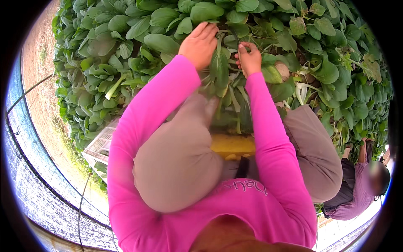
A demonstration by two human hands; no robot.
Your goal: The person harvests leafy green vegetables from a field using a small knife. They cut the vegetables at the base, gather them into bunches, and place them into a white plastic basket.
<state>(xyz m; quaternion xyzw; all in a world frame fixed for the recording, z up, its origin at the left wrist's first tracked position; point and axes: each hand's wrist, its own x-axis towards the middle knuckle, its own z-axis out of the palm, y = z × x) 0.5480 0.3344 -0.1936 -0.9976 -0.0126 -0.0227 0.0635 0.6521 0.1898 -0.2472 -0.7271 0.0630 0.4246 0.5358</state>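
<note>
Leafy green plants (163,17), with broad leaves and pale stalks, grow densely before me. Among their leaves, at upper middle, is my left hand (201,42), palm down, its fingertips partly under a leaf; whether it grips anything is not clear. Just to its right, my right hand (249,58) holds a thin knife, its dark narrow blade (235,37) pointing up and left into the plants. Loose leaves and stalks (233,100) lie below the hands. A cut stalk with a pale base (115,86) rests on the foliage at left.
A white plastic crate (100,145) stands at the lower left. Something yellow (233,145) is beneath me between my knees. A co-worker (355,189) in a purple top bends over the plants at far right. Netting (47,176) and thin poles run along the left side.
</note>
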